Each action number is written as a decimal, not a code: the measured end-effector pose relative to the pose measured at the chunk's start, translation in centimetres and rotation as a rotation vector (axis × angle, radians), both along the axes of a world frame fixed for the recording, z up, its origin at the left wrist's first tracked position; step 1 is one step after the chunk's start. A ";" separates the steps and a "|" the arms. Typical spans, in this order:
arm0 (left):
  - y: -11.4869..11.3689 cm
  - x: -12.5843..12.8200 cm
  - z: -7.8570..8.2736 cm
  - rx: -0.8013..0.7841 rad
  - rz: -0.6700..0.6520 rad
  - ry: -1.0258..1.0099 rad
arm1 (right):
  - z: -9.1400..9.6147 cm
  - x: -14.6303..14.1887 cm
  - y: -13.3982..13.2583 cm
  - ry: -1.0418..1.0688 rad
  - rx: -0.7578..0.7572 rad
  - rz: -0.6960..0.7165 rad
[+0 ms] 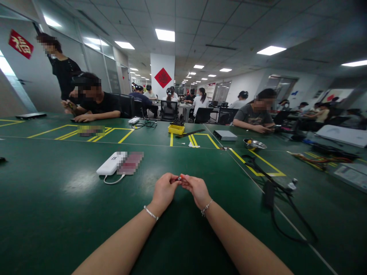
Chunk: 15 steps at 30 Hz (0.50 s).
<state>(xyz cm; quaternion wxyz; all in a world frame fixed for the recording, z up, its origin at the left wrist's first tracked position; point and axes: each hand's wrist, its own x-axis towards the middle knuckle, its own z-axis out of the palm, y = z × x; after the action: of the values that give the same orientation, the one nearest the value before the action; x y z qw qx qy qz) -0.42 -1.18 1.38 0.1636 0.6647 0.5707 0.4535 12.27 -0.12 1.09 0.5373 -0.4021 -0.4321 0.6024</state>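
Head camera: a small object point(179, 178), partly hidden, sits between both hands point(164, 190) point(198, 190), pinched in their fingertips.

The small piece point(179, 178) in the fingers point(191, 180) shows a metallic glint, too small to read further; the desk point(86, 233) is smooth and semi-gloss, with a pale sheen; the power bank point(107, 165) looks like smooth white plastic; the tray point(175, 130), yellow plastic; the bowl point(260, 145), shiny metal; the bracelets point(150, 213), bright silvery metal; the adapter point(268, 194), dull black plastic.
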 end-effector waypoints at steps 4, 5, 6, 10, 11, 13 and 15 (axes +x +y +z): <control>0.0 -0.1 0.1 0.002 0.005 0.006 | 0.3 0.2 0.0 0.022 -0.013 0.048; 0.0 0.0 0.1 0.002 0.001 0.007 | 0.4 0.2 0.0 0.029 -0.025 0.062; 0.0 0.1 0.0 0.002 -0.003 0.009 | 0.4 0.3 0.0 0.032 -0.035 0.073; -0.1 0.4 0.0 0.027 -0.028 0.040 | 0.2 0.4 0.1 -0.030 -0.013 0.060; -0.1 0.5 -0.1 0.033 -0.048 0.052 | 0.1 0.4 0.3 -0.056 0.003 0.051; -0.1 0.5 -0.2 0.033 -0.100 0.068 | 0.1 0.8 0.8 -0.119 0.031 0.027; 0.0 0.4 -0.4 0.026 -0.139 0.078 | 0.3 1.9 1.6 -0.200 0.048 -0.040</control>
<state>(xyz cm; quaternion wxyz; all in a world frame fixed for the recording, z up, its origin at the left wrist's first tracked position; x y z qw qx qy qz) -0.06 -1.18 0.96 0.1634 0.7219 0.5233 0.4221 14.19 1.43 1.39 0.5130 -0.4559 -0.4899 0.5376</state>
